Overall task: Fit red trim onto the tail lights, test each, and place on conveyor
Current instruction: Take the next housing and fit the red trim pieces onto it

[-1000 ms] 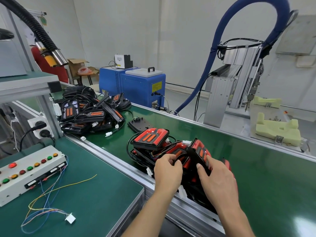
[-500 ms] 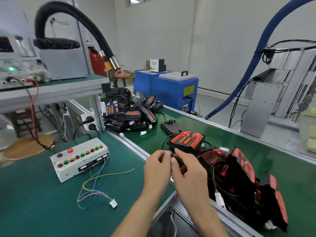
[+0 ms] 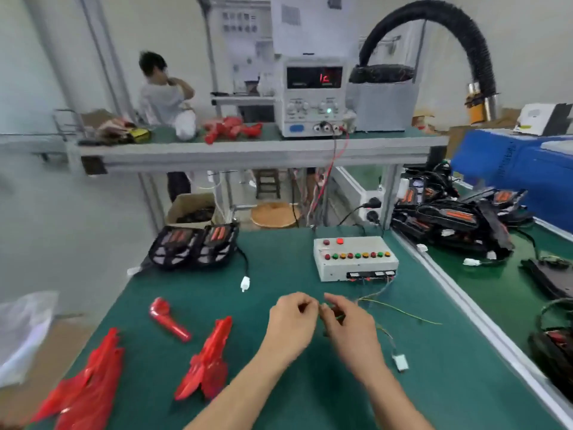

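Both my hands hover close together over the middle of the green bench [image 3: 279, 398]. My left hand [image 3: 291, 321] has its fingers curled with nothing visible in them. My right hand [image 3: 350, 330] is curled just above the thin wires [image 3: 400, 310] of the test box [image 3: 353, 259]; blur hides whether it holds one. A white connector [image 3: 400, 361] lies to its right. Red trim pieces [image 3: 214, 361] lie to the left, with more at the front left [image 3: 86, 383]. Two black tail lights [image 3: 193, 246] sit at the back left, their white plug [image 3: 245, 283] loose on the bench.
The green conveyor [image 3: 496, 290] runs along the right, carrying a pile of tail lights [image 3: 449, 218] and more at the right edge [image 3: 552, 352]. A power supply [image 3: 313, 94] stands on the upper shelf. A person [image 3: 164, 94] stands behind it. A plastic bag [image 3: 24, 330] lies at far left.
My view has swung left from the conveyor to the bench. Both hands have let go of the tail lights on the belt and now hover together over the bench near the test wires.
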Demonstrator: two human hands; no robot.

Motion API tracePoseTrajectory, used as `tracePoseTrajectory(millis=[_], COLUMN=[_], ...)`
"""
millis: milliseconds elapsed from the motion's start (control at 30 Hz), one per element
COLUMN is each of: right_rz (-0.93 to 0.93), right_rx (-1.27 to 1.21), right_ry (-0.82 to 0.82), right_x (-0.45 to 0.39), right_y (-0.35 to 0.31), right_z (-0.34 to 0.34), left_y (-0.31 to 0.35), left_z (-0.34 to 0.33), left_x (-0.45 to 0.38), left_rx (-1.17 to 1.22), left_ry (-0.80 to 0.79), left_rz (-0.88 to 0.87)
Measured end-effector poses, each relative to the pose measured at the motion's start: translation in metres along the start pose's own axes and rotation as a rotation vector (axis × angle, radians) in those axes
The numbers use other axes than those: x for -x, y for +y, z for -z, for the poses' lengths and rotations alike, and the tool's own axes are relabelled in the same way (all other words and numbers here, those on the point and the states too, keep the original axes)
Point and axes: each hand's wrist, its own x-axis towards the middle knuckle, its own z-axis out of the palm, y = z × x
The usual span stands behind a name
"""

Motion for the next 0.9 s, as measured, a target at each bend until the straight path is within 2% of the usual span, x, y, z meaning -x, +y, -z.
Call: tracePoseTrajectory(millis=[233,367,467,567,667,733,900], right_rz=[0.040,0.028,0.057,0.062,0.043,-0.017,-0.170], right_rx=[0.056,0.146,0.216,0.234,0.146,0.068,-0.105], right_ry=[-0.164,-0.194,-0.220,-0.264,-0.266,-0.268,-0.327], right_x=[-0.008,-0.019,-0.039,-0.069,-0.108,-0.135,-0.202], right_y=[-0.014,-0.012,-0.015,-0.028,-0.050,-0.064,-0.087], right_z=[-0.066,-0.084,-0.097,-0.115,-0.138,-0.153,-0.200], left_y=[-0.028,-0.044,-0.058,-0.070,-0.082,-0.091,-0.108], left_z=[0.070,0.099,0.121,0.139,0.148,0.150,0.149], left_x=[-0.015,-0.036,-0.059,-0.084,-0.109,-0.125,-0.163], left_rx=[-0.234,-0.216,-0.187,-0.078,0.161,0.324,0.493], left_ry=[0.085,0.143,0.206,0.277,0.345,0.375,0.439], left_rz=[0.071,0.124,0.230,0.392,0.537,0.582,0.611])
